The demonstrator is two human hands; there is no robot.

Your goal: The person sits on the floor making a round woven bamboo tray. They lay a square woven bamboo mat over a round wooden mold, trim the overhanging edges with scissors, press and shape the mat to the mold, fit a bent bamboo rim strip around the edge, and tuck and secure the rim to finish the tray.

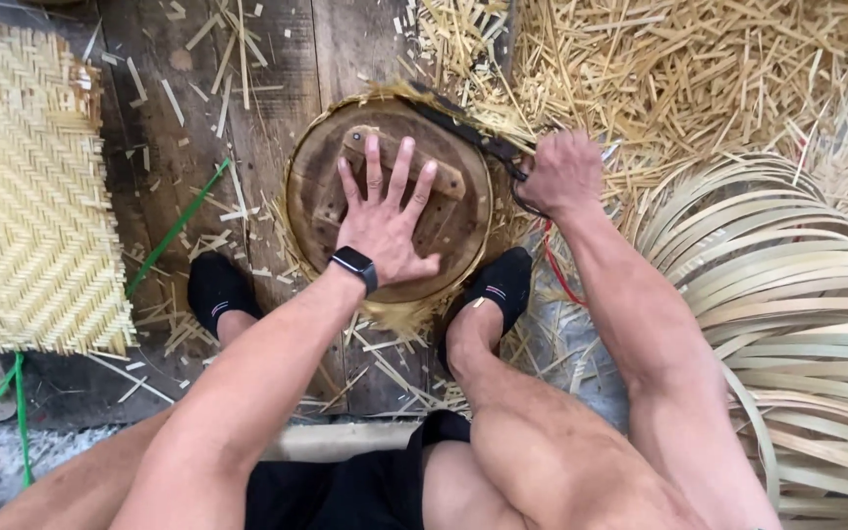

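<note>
Seated person, bare knees and black shorts at the bottom edge, 2 feet in black socks: one sock (216, 290) just left of the disc, the other sock (503, 285) touching its lower right rim. Landmark is the round wooden disc (326, 196), lying flat on the plank floor (277, 59) between the feet, with a thin bamboo band around its rim.

Left hand (385, 221): fully open, palm down, 5 fingers spread, pressed flat on top of the disc. Grips nothing. Fingertips lie over a wooden crossbar (449, 182) fixed across the disc top. Black watch (354, 266) on that wrist, over the disc's lower edge.

Right hand (561, 175): closed in a fist just right of the disc's upper right rim, wrapped on the handle end of a dark blade tool (458, 128). The tool runs up-left from the fist along the disc's upper rim (blade edge itself hard to make out). A red cord (554, 267) shows below the fist, right of the disc.

Left of the disc, well apart: a woven mat (26, 186), herringbone pattern, flat on the floor. A green strip (174, 231) lies between mat and disc.

Right of the disc: a stack of curved bamboo strips (787, 285), pale, looped.

Beyond the disc, upper right: a heap of bamboo offcuts (699, 69); loose slivers scatter all round the disc.
</note>
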